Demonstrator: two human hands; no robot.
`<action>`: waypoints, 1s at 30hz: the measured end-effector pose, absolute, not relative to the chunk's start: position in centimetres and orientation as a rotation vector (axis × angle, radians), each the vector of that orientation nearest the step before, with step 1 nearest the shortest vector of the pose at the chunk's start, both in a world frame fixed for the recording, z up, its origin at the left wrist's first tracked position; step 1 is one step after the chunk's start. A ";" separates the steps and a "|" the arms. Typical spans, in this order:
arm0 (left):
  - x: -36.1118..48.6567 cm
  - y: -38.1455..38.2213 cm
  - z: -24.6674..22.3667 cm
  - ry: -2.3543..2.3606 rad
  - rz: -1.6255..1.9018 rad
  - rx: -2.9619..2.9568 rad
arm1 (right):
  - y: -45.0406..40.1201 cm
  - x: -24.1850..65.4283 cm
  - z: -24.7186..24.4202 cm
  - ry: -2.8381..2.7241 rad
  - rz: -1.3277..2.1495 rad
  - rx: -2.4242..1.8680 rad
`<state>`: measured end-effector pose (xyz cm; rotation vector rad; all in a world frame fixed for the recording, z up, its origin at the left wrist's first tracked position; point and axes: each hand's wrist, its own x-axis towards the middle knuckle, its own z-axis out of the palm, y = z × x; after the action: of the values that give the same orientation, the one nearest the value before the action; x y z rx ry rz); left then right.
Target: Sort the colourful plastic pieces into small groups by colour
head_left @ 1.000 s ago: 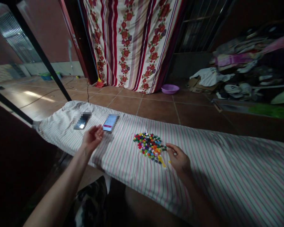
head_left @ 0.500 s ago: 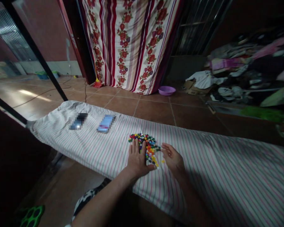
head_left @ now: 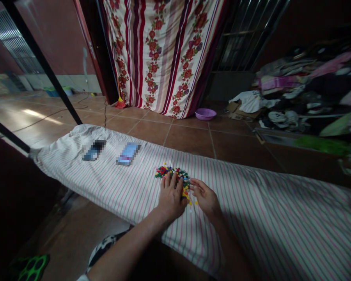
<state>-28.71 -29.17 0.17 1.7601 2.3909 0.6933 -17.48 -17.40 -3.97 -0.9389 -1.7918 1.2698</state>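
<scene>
Over from the phones comes your left hand, and the heap of small multicoloured pieces has drawn into a tighter, flatter band since the earlier view!

Far left on the striped sheet, you've got a dark phone, then a lighter phone just beside it, both blurred and well clear of your hands. Moving right, your left hand is open and flat, fingers spread, pressing down on the near side of the heap, with most of the pieces showing beyond your fingertips. Your right hand is loosely cupped against the heap's right edge, palm turned in, just beside your left hand but not touching it, and neither hand is clamped on anything. A few yellow pieces sit right by those right-hand fingers.

Behind all that, left to right, there's a red-handled broom at the foot of a floral curtain, a purple basin on the tiles, and a big heap of clothes on the right!
</scene>
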 end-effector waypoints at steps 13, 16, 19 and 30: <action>-31.3 -27.8 -1.1 2.542 0.969 1.585 | -17.1 -17.5 -4.5 -1.812 1.129 -1.032; -31.7 -27.1 -1.0 2.567 0.937 1.556 | -17.0 -17.6 -4.6 -1.834 1.059 -1.078; -32.1 -26.8 -0.8 2.615 0.901 1.525 | -17.2 -17.6 -4.3 -1.887 0.977 -1.074; -33.6 -26.0 0.1 2.584 1.107 1.695 | -17.5 -15.4 -3.3 -2.153 0.969 -0.943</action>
<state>-33.60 -26.02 0.09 1.6954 2.5838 1.1071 -15.40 -17.51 -3.35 -0.9433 -2.1534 0.9691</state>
